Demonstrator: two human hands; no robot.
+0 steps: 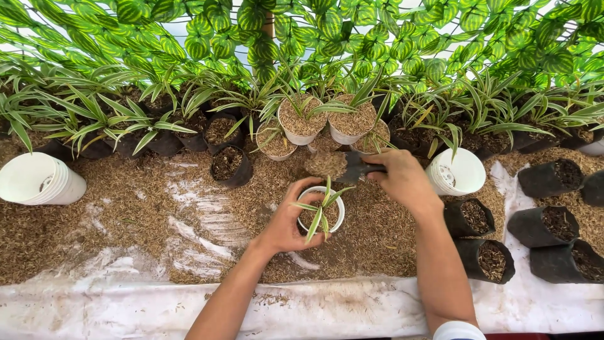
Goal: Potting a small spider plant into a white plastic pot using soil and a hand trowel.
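My left hand (286,223) grips the side of a small white pot (340,208) that holds a young green-and-white striped plant (321,204) and some brown husk. My right hand (402,179) holds the handle of a dark trowel (358,167) heaped with rice husk (326,164), just above and behind the pot. The pot rests on a bed of loose husk (377,233).
Filled white pots (302,123) and black grow bags (229,165) with striped plants line the back. White pot stacks lie at left (38,179) and right (462,171). Several black bags of soil (484,258) stand at right. A white sheet (126,308) covers the front edge.
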